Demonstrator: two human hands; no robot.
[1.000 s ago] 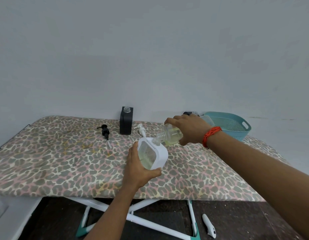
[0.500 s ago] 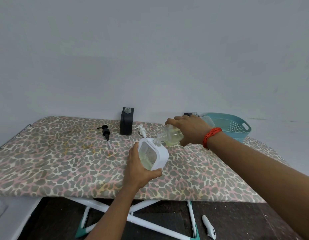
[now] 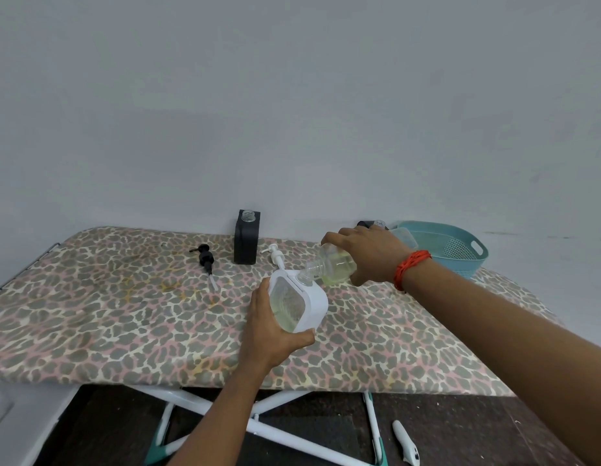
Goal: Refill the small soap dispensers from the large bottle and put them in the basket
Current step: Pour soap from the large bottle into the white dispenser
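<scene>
- Spanning the scene, the board (image 3: pixel 90 314) in its spotted cover carried everything; its padding looked soft, so I judged an upright thing could wobble on it.
- The basket (image 3: pixel 474 243) sat at the far right, well apart from the pouring.
- The bottle (image 3: pixel 332 264) lay almost level in the right hand (image 3: pixel 369 253), whose fingers and thumb curled round its body. Its neck pointed left and down, at the white dispenser's mouth. Pale soap pooled inside. Thin clear plastic, part full: probably light, squeezable and slick if soap ran, so best held round the wide body.
- The white dispenser (image 3: pixel 309 301) was mid-board and tilted, with the left hand (image 3: pixel 269 331) wrapped round its near left side, thumb under the front. Whether its base touched the cover I could not tell. Its window showed pale liquid. The shell looked stiff and smooth; the flat sides seemed the safest hold.
- The black dispenser (image 3: pixel 247 243) stood upright at the far middle, neck open.
- The black pump (image 3: pixel 205 258) lay to its left and the white pump (image 3: pixel 277 257) just to its right. Both seemed light, with bendable tubes.
</scene>
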